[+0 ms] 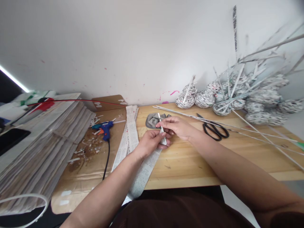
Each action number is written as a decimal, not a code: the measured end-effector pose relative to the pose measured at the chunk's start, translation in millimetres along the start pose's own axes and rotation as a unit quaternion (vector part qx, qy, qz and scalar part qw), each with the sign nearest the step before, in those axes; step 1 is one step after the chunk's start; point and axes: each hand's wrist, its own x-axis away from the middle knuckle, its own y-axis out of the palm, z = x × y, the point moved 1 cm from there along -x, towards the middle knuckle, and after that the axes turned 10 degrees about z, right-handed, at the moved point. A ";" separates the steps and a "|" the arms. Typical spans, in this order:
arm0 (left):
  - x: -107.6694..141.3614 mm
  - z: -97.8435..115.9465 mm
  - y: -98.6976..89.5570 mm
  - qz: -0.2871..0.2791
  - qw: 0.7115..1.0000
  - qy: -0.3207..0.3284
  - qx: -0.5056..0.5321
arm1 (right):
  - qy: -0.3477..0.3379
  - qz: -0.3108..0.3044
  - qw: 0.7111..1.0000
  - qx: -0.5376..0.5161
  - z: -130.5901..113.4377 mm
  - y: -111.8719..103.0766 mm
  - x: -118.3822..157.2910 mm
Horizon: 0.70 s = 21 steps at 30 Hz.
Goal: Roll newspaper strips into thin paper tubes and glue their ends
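Near the middle of the wooden table, my left hand (152, 141) is closed on a newspaper strip (146, 171), which hangs down toward the table's front edge. The strip's upper end is rolled into a thin white tube (159, 118) that points up. Just above and to the right, my right hand (174, 125) pinches the rolled part of the strip with thumb and fingers. Behind both hands lies a crumpled grey cloth (151, 121). More flat newspaper strips (131, 126) lie left of my hands.
A blue glue gun (107, 130) rests on stained cardboard (95, 171) at left, beside a tall newspaper stack (54, 139). Black scissors (215, 129) and long paper tubes (190, 114) lie at right. Woven paper shapes (205, 98) line the wall.
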 end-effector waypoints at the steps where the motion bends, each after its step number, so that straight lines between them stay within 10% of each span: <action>1: -0.3 -0.3 0.2 0.003 1.000 0.000 -0.001 | 0.004 0.013 1.000 -0.006 0.7 -0.4 -0.6; 7: -0.7 -3.4 1.4 0.011 1.000 -0.008 -0.003 | 0.009 0.111 0.992 -0.058 1.7 -0.6 -3.7; 13: -0.6 -4.2 0.5 0.025 0.999 -0.011 -0.019 | 0.003 0.016 1.000 0.005 -1.2 -3.5 -2.7; 18: -0.6 -5.2 2.4 0.019 1.000 -0.008 -0.020 | 0.008 0.110 0.993 -0.036 1.8 -3.3 -4.5; 21: -0.1 -3.6 2.2 0.025 0.999 -0.002 -0.022 | -0.006 0.057 0.998 -0.012 0.4 -3.7 -3.1</action>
